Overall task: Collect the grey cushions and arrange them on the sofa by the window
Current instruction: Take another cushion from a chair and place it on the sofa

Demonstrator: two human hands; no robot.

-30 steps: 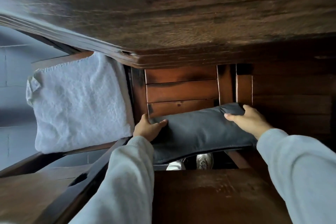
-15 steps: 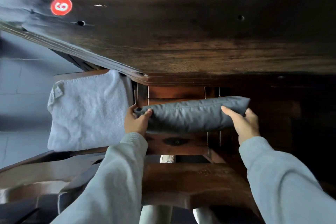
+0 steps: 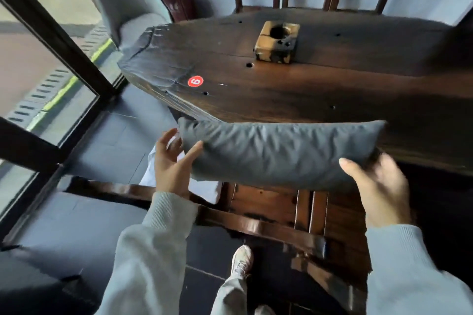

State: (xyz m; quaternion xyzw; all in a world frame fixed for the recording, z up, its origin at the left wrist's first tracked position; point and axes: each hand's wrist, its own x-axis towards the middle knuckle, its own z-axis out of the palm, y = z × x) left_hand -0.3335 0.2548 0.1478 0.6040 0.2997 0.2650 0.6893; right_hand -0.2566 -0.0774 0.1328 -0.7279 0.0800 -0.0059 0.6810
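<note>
Fingers [image 3: 190, 155] of both hands curl under the grey cushion [image 3: 281, 153], holding it up at the wooden table [image 3: 294, 89] edge. Collected, I judge; carrying it to the sofa [image 3: 128, 2] by the window [image 3: 38, 41] remains

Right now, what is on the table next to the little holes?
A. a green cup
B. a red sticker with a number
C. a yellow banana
B: a round red sticker with a white number sits on the dark wooden table, beyond the grey cushion.
</note>
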